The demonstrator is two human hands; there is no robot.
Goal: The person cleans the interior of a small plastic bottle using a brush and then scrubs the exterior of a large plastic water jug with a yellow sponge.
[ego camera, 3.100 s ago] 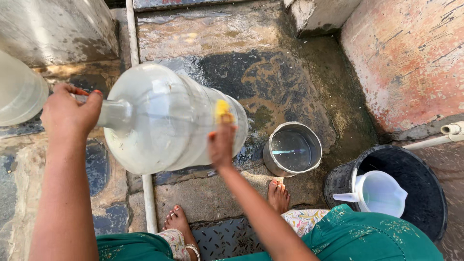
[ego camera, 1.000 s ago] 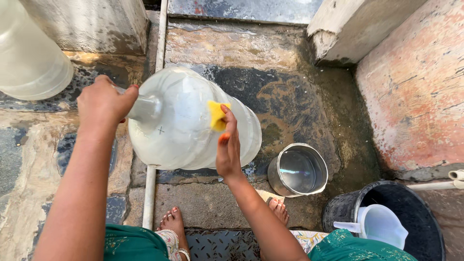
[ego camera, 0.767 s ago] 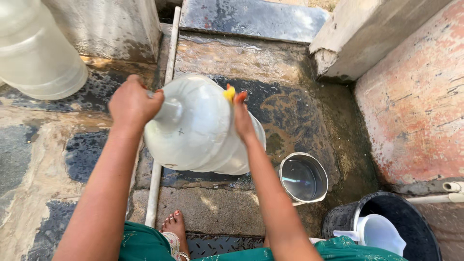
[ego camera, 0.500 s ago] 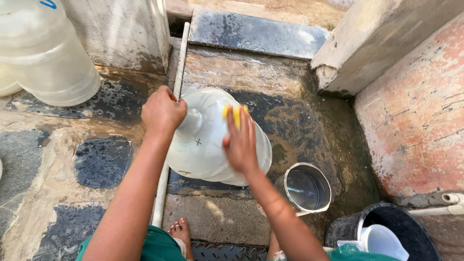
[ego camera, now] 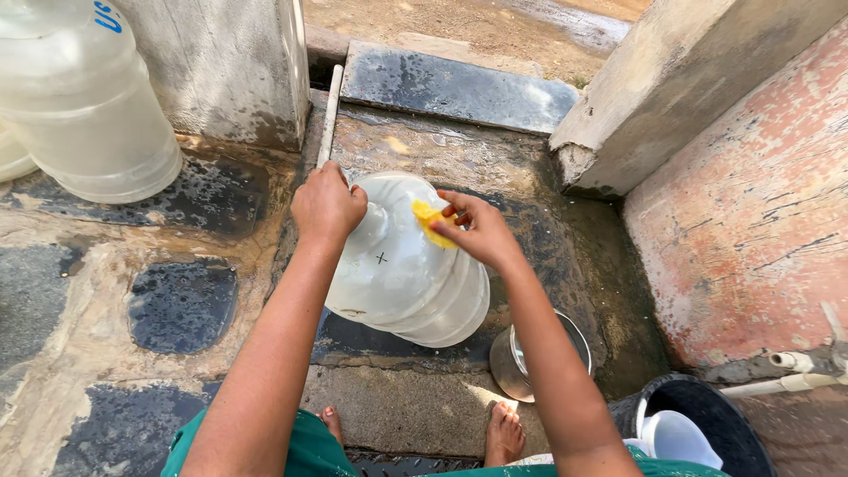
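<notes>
Yellow sponge (ego camera: 431, 221) is pressed by the closed right hand (ego camera: 477, 231) against a clear water jug (ego camera: 402, 274), gripped at its neck by the left hand (ego camera: 327, 203) and tilted above the wet stone floor (ego camera: 185, 300) beside a steel pot (ego camera: 521, 362).

- We hold a big water jug (ego camera: 397, 274) tilted over the wet stone floor (ego camera: 185, 305), our left hand (ego camera: 327, 205) at its neck, our right hand (ego camera: 477, 231) pressing a sponge (ego camera: 430, 221) on its shoulder.
- A second jug (ego camera: 84, 106) stands far left by the wall (ego camera: 225, 66).
- A pipe (ego camera: 327, 115) runs behind our left hand.
- A metal pot (ego camera: 521, 358) sits right of the jug, beneath our right forearm.
- A tub (ego camera: 707, 415) holding a pitcher (ego camera: 676, 437) lies at the lower right.
</notes>
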